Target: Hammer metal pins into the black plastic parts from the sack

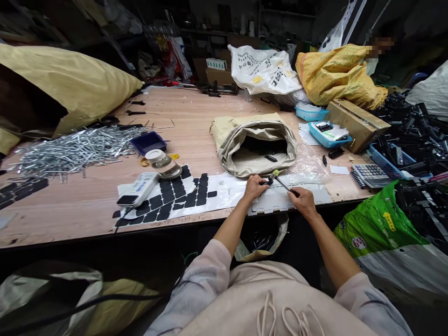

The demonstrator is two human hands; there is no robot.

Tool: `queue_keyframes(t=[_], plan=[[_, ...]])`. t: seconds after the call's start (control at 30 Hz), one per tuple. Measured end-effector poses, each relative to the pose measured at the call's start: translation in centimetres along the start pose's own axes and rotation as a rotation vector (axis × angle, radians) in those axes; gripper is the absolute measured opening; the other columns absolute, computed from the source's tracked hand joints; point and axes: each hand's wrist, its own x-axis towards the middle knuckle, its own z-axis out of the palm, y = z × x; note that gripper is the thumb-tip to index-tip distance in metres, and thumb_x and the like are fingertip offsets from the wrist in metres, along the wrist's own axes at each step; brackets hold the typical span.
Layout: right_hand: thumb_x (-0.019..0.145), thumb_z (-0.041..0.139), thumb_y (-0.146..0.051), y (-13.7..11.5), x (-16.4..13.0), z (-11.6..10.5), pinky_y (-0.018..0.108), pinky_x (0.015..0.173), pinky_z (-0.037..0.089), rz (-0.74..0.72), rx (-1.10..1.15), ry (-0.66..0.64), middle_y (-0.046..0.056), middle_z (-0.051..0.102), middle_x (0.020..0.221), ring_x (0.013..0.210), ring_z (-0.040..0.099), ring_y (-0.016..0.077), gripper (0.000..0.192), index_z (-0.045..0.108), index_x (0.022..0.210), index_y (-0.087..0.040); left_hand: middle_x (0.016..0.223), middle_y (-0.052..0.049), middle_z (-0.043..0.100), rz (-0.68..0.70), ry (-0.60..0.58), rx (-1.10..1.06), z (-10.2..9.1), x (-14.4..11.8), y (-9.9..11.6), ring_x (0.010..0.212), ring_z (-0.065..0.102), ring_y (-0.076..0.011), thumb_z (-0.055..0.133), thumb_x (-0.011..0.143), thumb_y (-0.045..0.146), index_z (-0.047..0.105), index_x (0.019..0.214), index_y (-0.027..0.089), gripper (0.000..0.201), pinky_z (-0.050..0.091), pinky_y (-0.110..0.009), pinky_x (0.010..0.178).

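Observation:
My right hand (304,201) is closed around the dark handle of a small hammer (284,185). The hammer has a metal shaft and a yellow-green end on its head. My left hand (256,187) pinches a small black part (267,182) at the table's front edge, close beside the hammer's head. Whether the two touch I cannot tell. Both hands are over white sheets (241,186). Just behind them lies an open beige sack (224,158), its mouth facing me, with a small black piece (270,158) inside.
Left of my hands are black adhesive pads (166,191), a white device (143,187), a jar (164,164), a dark blue tray (149,143) and piled metal rods (80,149). To the right are a calculator (371,173), a cardboard box (357,123), blue baskets (329,135) and a green sack (378,219).

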Motion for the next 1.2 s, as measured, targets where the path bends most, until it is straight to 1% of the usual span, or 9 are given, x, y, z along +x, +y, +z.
queue_keyframes(t=[0.23, 0.53, 0.63, 0.7, 0.8, 0.87, 0.97, 1.07, 1.2], plan=[[0.085, 0.06, -0.036, 0.2, -0.6, 0.3, 0.035, 0.077, 0.056, -0.081, -0.116, 0.032, 0.009, 0.078, 0.087, 0.079, 0.073, 0.0259, 0.023, 0.078, 0.087, -0.022, 0.088, -0.003, 0.07, 0.013, 0.0, 0.011, 0.0, 0.0, 0.0, 0.093, 0.057, -0.0208, 0.081, 0.072, 0.021, 0.082, 0.087, 0.022, 0.015, 0.049, -0.032, 0.08], [0.084, 0.061, -0.038, -1.1, -0.4, 0.6, 0.037, 0.081, 0.058, -0.116, -0.024, -0.011, 0.009, 0.078, 0.087, 0.083, 0.074, 0.0264, 0.023, 0.078, 0.089, -0.023, 0.088, -0.003, 0.069, 0.022, -0.011, 0.046, 0.0, -0.3, -0.1, 0.091, 0.056, -0.0207, 0.081, 0.074, 0.023, 0.081, 0.091, 0.022, 0.017, 0.047, -0.031, 0.077], [0.079, 0.066, -0.04, -0.8, -0.2, 0.7, 0.037, 0.077, 0.059, 0.009, 0.087, -0.006, 0.008, 0.078, 0.084, 0.08, 0.074, 0.026, 0.023, 0.078, 0.085, -0.022, 0.09, -0.003, 0.07, 0.027, -0.004, 0.045, -0.1, -0.3, -0.1, 0.092, 0.057, -0.0211, 0.081, 0.074, 0.022, 0.08, 0.093, 0.023, 0.019, 0.048, -0.032, 0.079], [0.078, 0.068, -0.044, -0.4, 0.2, 0.4, 0.032, 0.061, 0.058, 0.172, 0.256, -0.014, 0.006, 0.074, 0.074, 0.065, 0.07, 0.0218, 0.026, 0.077, 0.085, -0.02, 0.091, -0.003, 0.07, 0.032, 0.003, 0.041, -0.1, -0.2, 0.0, 0.093, 0.057, -0.0214, 0.081, 0.074, 0.021, 0.08, 0.091, 0.022, 0.017, 0.048, -0.033, 0.08], [0.077, 0.07, -0.049, -0.1, 0.9, -0.2, 0.024, 0.036, 0.042, 0.426, 0.543, -0.029, 0.001, 0.064, 0.06, 0.042, 0.053, 0.0127, 0.033, 0.075, 0.082, -0.017, 0.09, -0.004, 0.068, 0.053, 0.023, 0.036, -0.3, -0.7, 0.7, 0.092, 0.057, -0.0215, 0.08, 0.076, 0.02, 0.078, 0.09, 0.022, 0.015, 0.049, -0.034, 0.08], [0.074, 0.073, -0.049, 0.0, 1.4, -0.5, 0.022, 0.032, 0.038, 0.5, 0.658, -0.035, 0.0, 0.062, 0.059, 0.041, 0.05, 0.0105, 0.033, 0.072, 0.075, -0.016, 0.088, -0.004, 0.066, 0.097, 0.065, 0.007, -0.6, -2.2, 1.5, 0.088, 0.057, -0.0204, 0.078, 0.079, 0.023, 0.077, 0.093, 0.022, 0.015, 0.049, -0.033, 0.077], [0.074, 0.075, -0.048, 0.0, 1.7, -0.7, 0.02, 0.032, 0.038, 0.513, 0.703, -0.063, 0.0, 0.062, 0.059, 0.041, 0.05, 0.0094, 0.033, 0.072, 0.075, -0.015, 0.086, -0.004, 0.062, 0.237, 0.096, -0.03, -1.4, -6.7, 2.4, 0.081, 0.058, -0.0186, 0.073, 0.085, 0.032, 0.077, 0.102, 0.023, 0.02, 0.05, -0.032, 0.072], [0.074, 0.075, -0.047, 0.0, 1.7, -0.6, 0.02, 0.033, 0.038, 0.515, 0.709, -0.075, 0.0, 0.062, 0.06, 0.041, 0.05, 0.0095, 0.032, 0.073, 0.077, -0.015, 0.076, -0.004, 0.063, 0.348, -0.041, 0.07, -2.0, -12.6, 2.3, 0.07, 0.058, -0.018, 0.07, 0.088, 0.038, 0.078, 0.103, 0.025, 0.022, 0.048, -0.032, 0.066], [0.073, 0.076, -0.049, 0.2, 1.5, -0.5, 0.02, 0.033, 0.038, 0.518, 0.7, -0.076, 0.0, 0.062, 0.06, 0.042, 0.051, 0.0098, 0.034, 0.072, 0.077, -0.016, 0.074, -0.004, 0.068, 0.225, -0.243, 0.228, -2.4, -17.7, 1.6, 0.069, 0.063, -0.019, 0.067, 0.09, 0.042, 0.078, 0.106, 0.03, 0.023, 0.049, -0.031, 0.063]])
